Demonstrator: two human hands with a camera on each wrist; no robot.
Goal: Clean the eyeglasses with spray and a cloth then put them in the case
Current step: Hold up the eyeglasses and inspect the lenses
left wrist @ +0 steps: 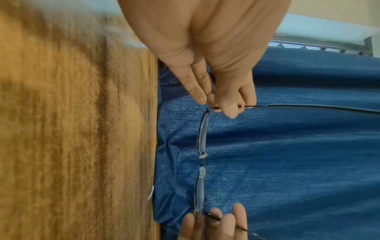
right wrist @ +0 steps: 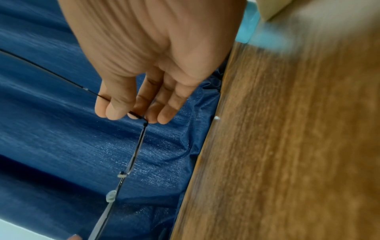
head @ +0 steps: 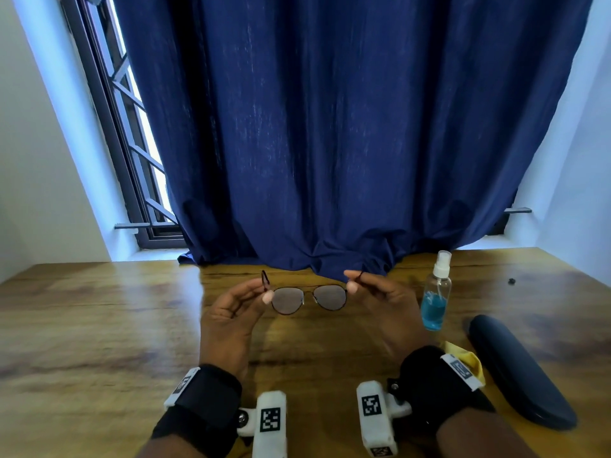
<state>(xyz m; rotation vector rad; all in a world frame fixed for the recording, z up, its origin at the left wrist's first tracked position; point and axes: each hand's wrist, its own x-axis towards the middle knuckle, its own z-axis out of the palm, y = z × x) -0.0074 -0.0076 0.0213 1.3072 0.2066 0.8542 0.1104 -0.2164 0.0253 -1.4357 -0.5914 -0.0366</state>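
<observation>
Eyeglasses [head: 309, 297] held up over the tabletop [head: 99, 325], temples unfolded. Left hand [head: 231, 312] pinches left temple, right hand [head: 383, 305] pinches right temple. Spray bottle [head: 436, 292], yellow cloth [head: 466, 358], closed case [head: 519, 371] sit to the right.

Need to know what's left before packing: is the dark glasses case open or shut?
Shut. The case lies on the table as one smooth closed shell, with no lid raised and no interior showing.
</observation>
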